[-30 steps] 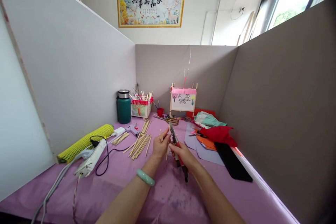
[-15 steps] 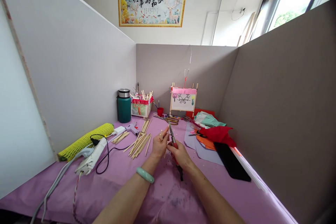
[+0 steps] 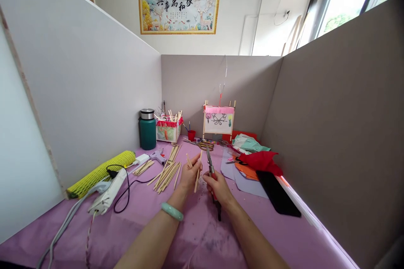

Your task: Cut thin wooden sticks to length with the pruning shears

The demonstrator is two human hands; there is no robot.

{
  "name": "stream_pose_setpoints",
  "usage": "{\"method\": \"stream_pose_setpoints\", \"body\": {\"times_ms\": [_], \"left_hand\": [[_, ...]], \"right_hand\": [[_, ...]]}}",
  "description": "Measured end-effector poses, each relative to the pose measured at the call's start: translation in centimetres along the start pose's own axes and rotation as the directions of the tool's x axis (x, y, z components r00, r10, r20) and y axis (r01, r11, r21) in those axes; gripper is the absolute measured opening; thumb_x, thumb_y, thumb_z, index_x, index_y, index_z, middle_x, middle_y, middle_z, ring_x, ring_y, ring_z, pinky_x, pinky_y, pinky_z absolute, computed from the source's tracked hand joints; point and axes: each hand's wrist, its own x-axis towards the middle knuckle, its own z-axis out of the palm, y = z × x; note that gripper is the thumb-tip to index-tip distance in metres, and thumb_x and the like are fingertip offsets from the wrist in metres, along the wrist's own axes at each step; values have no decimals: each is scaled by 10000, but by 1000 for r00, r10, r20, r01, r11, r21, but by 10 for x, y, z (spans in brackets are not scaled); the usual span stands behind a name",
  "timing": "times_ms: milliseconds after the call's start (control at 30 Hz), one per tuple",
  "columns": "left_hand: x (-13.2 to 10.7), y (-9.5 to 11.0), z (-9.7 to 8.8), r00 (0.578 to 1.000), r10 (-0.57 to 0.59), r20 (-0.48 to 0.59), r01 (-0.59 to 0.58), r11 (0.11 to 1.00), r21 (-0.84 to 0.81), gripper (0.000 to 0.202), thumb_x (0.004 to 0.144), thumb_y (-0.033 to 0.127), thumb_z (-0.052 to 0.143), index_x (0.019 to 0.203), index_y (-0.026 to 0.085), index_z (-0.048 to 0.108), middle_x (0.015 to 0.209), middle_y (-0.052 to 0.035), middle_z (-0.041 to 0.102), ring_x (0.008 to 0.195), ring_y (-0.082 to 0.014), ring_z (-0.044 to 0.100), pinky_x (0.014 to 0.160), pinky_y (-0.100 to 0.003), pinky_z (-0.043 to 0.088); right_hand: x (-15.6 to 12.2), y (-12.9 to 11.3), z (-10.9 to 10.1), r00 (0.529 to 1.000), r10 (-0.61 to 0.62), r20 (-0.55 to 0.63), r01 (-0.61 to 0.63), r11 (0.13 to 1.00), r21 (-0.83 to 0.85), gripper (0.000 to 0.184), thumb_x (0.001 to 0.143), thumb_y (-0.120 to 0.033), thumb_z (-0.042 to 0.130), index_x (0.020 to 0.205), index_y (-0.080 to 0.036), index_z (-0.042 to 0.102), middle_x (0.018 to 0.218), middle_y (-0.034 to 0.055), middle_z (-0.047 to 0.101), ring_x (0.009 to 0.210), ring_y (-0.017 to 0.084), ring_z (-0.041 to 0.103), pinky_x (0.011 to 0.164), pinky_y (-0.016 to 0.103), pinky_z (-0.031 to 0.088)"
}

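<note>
My left hand, with a green bangle on its wrist, pinches thin wooden sticks upright above the purple tabletop. My right hand is wrapped round the red and black handles of a pair of pliers, whose jaws point up and away just right of the sticks. The two hands almost touch. A loose pile of wooden sticks lies on the table just left of my left hand.
A glue gun, a power strip with cables and a yellow foam roll lie at left. A green flask, a stick box and a small framed craft stand at the back. Coloured papers and a black slab lie at right. Partition walls enclose three sides.
My left hand has tilted its sticks, so one now hangs down in front of the fingers. The pliers have drawn slightly apart from the sticks.
</note>
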Motion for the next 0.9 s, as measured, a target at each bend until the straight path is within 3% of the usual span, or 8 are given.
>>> {"method": "stream_pose_setpoints", "body": {"times_ms": [100, 200, 267, 400, 567, 900], "left_hand": [[-1, 5, -4, 993, -92, 67, 102, 982, -158, 719, 682, 377, 748, 1321, 112, 554, 581, 83, 449, 431, -37, 265, 435, -212, 168], [-1, 7, -6, 989, -109, 104, 127, 973, -194, 672, 681, 340, 736, 1291, 111, 573, 543, 92, 430, 408, -37, 237, 418, -219, 143], [-1, 7, -6, 988, -113, 107, 132, 974, -186, 659, 685, 322, 723, 1288, 105, 571, 530, 93, 430, 402, -40, 243, 416, -223, 143], [0, 5, -7, 989, -128, 78, 140, 976, -168, 690, 677, 317, 724, 1304, 93, 544, 529, 94, 449, 402, -39, 266, 425, -220, 155], [1, 2, -9, 989, -128, 72, 138, 979, -147, 660, 661, 332, 738, 1258, 95, 582, 518, 92, 448, 403, -39, 275, 428, -221, 149], [0, 1, -12, 993, -107, 57, 114, 984, -138, 642, 653, 337, 764, 1225, 84, 620, 525, 78, 450, 443, -40, 283, 453, -216, 156]], "right_hand": [[-1, -1, -12, 993, -78, -93, 65, 989, -131, 270, 704, -445, 582, 830, -209, 542, 612, -50, 476, 571, 149, 455, 572, 276, 360], [-1, 1, -24, 965, -171, -197, 110, 951, -291, 254, 695, -389, 619, 859, -208, 552, 739, -8, 526, 716, 184, 494, 667, 292, 358], [-1, 3, -28, 945, -267, -187, 146, 859, -490, 229, 717, -324, 603, 909, -203, 568, 840, 26, 566, 803, 203, 525, 708, 295, 358], [-4, 6, -27, 931, -355, -78, 151, 572, -806, 303, 758, -253, 574, 1051, -178, 567, 1002, 86, 608, 949, 235, 554, 776, 302, 363], [-6, 5, -24, 937, -339, -78, 85, 442, -893, 377, 772, -256, 578, 1137, -170, 531, 1042, 97, 616, 994, 254, 548, 797, 318, 344], [-8, 1, -23, 944, -323, -68, 70, 398, -915, 269, 770, -236, 559, 1031, -181, 529, 990, 87, 610, 954, 263, 565, 754, 327, 332]]}}
